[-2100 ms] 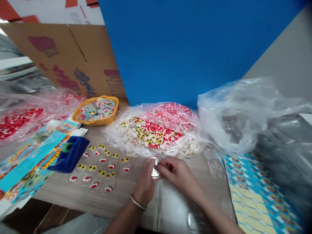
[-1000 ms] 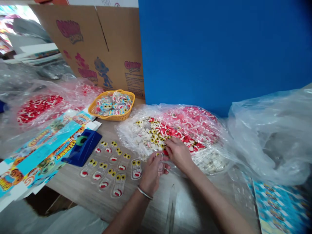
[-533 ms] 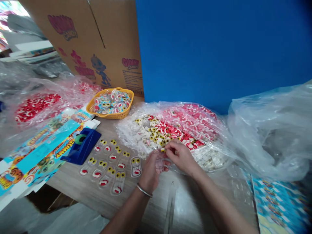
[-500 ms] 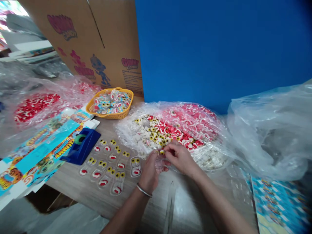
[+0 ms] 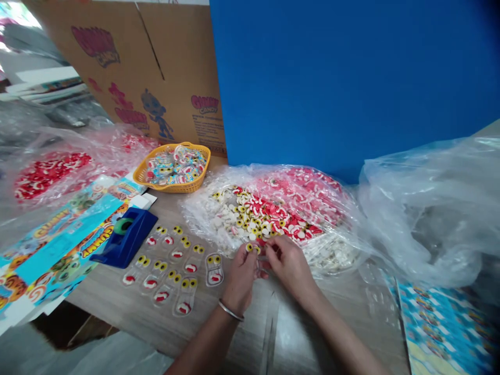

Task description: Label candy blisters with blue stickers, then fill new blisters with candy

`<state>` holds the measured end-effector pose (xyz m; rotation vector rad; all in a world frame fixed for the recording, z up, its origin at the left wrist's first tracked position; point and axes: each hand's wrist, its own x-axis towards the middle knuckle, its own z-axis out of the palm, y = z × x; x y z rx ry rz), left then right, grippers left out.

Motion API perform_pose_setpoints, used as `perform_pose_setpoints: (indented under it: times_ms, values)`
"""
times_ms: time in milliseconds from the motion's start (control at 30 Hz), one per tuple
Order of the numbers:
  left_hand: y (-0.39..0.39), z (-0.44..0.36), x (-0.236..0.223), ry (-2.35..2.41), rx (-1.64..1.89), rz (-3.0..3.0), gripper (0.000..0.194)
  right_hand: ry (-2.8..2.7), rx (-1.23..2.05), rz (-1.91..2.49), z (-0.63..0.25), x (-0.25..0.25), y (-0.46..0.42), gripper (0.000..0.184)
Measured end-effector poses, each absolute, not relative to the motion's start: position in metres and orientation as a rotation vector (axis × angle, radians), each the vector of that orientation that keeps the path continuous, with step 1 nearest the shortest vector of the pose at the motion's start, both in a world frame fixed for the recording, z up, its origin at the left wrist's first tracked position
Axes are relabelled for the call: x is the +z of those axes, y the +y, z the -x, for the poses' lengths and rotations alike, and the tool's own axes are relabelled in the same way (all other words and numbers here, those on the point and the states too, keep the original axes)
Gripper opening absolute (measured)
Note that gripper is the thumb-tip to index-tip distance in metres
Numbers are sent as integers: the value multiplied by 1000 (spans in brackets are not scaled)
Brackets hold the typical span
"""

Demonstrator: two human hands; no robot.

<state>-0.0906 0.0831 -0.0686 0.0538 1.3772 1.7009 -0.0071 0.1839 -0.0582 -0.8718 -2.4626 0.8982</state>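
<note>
My left hand (image 5: 241,275), with a metal bangle at the wrist, is closed on a small clear blister tray (image 5: 253,251) that has two yellow eye candies in its top. My right hand (image 5: 288,264) is beside it, fingertips pinched at the tray's right side; what they pinch is too small to make out. Both hands hover at the near edge of a plastic-covered heap of yellow-eyed and red-and-white gummy candies (image 5: 269,216). Left of my hands, several filled clear trays (image 5: 172,263) lie in rows on the wooden table (image 5: 117,302).
A blue tape dispenser (image 5: 125,237) sits by printed candy cartons (image 5: 58,234). A yellow basket (image 5: 172,167) of wrapped candies stands behind, before a cardboard box (image 5: 156,67) and blue panel (image 5: 344,78). Crumpled clear bags (image 5: 425,203) and printed blue sheets (image 5: 441,328) lie right.
My right hand reached into the candy heap, then came back to the clear tray in my left hand. Two yellow eye candies now sit in the tray's top.
</note>
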Motion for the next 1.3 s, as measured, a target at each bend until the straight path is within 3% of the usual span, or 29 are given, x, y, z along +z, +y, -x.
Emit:
perform_pose_setpoints:
  times_ms: [233, 633, 800, 933, 1133, 1300]
  values:
    - [83, 89, -64, 1376, 1701, 4, 42, -2568, 465, 1075, 9, -59, 210, 19]
    - [80, 91, -62, 1308, 1736, 97, 43, -2513, 683, 982, 4, -71, 225, 12]
    - [79, 92, -65, 1239, 1765, 117, 45, -2591, 574, 1031, 13, -65, 217, 20]
    - [79, 93, -65, 1203, 1767, 150, 48, -2699, 495, 1052, 18, -63, 213, 16]
    - [78, 92, -64, 1211, 1774, 152, 49, -2600, 626, 989, 10, -72, 212, 22]
    - [77, 92, -63, 1135, 1778, 152, 47, -2293, 1048, 952, 2, -74, 205, 22]
